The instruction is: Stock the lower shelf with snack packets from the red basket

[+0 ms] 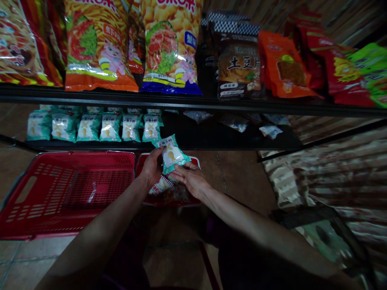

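Between my two hands is a small teal-and-white snack bag [172, 154], tilted, its printed front facing up. My left hand [152, 166] grips its left side, thumb on the edge. At its lower right corner, my right hand [191, 177] pinches the teal border. Beneath them stands a red basket [196, 162] with a white rim, partly hidden by my hands and holding several packets, among them a striped white-and-red one [161, 185]. Just ahead, a row of matching teal bags [111, 127] stands upright on the lower black shelf [211, 137].
A larger red basket [39, 193] sits on the tiled floor at left, a small clear scrap inside. Large snack bags [99, 48] line the upper shelf [169, 98]. Flat small packets [236, 122] lie on the lower shelf's right. Corrugated sheeting [317, 173] stands at right.
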Motion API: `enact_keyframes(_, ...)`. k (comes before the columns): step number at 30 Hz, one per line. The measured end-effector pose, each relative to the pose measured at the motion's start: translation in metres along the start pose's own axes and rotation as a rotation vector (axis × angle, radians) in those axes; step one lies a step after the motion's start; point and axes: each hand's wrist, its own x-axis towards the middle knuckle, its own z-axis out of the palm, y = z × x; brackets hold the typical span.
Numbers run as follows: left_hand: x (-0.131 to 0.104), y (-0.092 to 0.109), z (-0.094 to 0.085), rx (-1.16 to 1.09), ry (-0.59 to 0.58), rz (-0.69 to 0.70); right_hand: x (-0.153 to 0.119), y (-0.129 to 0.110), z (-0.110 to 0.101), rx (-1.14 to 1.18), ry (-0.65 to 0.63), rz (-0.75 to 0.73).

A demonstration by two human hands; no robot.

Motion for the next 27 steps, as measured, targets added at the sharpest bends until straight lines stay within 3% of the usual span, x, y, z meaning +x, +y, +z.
enact_keyframes(13,-0.0047,0.0024,0.0099,-0.070,0.073,-0.109,-0.0083,-0.0043,0.0030,-0.004,-0.070,-0.072)
enact_keyframes(27,-0.0059,0.0048,0.0048,-0.103,-0.111,-0.045,-0.0040,-0.0098,-0.0067,-0.277,-0.051,-0.097)
